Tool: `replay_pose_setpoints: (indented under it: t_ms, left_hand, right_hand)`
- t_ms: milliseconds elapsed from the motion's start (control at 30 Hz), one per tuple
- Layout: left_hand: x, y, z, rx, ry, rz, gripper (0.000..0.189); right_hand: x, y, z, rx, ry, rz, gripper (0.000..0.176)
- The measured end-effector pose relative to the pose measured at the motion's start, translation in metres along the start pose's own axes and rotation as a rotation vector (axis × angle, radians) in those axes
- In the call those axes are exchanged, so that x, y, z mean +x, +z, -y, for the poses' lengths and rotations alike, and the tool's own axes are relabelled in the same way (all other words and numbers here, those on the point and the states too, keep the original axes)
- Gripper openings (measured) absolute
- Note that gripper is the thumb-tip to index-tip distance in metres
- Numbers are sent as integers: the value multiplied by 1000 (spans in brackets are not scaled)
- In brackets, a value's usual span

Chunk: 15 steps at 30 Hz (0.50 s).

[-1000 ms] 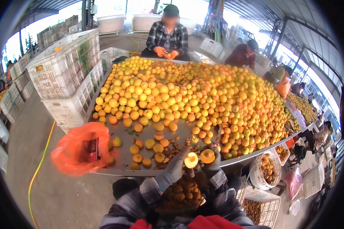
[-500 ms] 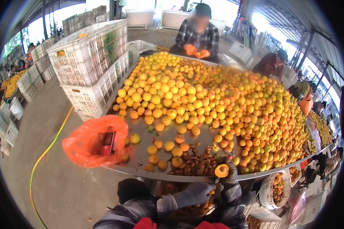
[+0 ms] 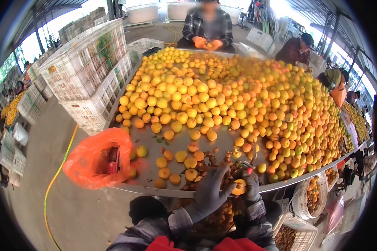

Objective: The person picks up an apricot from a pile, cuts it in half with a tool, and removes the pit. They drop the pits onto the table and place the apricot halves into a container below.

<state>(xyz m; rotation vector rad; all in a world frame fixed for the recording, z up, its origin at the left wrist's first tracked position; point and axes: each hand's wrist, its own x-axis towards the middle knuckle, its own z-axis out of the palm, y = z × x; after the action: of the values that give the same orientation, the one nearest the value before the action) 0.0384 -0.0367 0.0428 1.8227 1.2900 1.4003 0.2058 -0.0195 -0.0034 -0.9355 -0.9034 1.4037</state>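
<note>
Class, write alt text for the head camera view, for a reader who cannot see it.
At the near edge of a metal table, a grey-gloved right hand holds a halved fruit while the left hand touches it. Beyond lie brown pits and a huge heap of yellow-orange fruit. An orange bag lies to the left, and a person is opposite.

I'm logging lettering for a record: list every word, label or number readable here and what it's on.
No legible text anywhere.
Red phone on the orange bag: keys and screen too small to read.
White crates: coloured patches inside, too blurred to read.
Halved fruit in the right hand: no label.
</note>
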Motion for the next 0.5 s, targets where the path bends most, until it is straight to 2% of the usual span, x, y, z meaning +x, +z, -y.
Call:
replay_pose_setpoints:
  t_ms: [133,200,233,300,367,433,500]
  left_hand:
    - [-9,21,25,-104,12,68,37]
    - [-14,25,25,-271,-176,196,39]
    - [-14,25,26,-274,-172,209,39]
    - [-12,22,25,-307,-293,268,36]
    - [-13,22,29,-317,-266,327,36]
    - [-15,27,34,-415,-242,256,39]
    - [-20,28,39,-496,-301,235,42]
  right_hand:
    - [-1,4,-5,1,-43,-31,19]
    - [0,5,-9,-74,-74,-68,18]
    - [0,7,-10,-153,-99,-106,18]
    - [-3,20,-4,-183,-95,-186,19]
    - [-6,22,-4,-205,-95,-203,20]
    - [-5,20,-10,-290,-151,-260,17]
    - [-5,33,-6,-298,-242,-354,16]
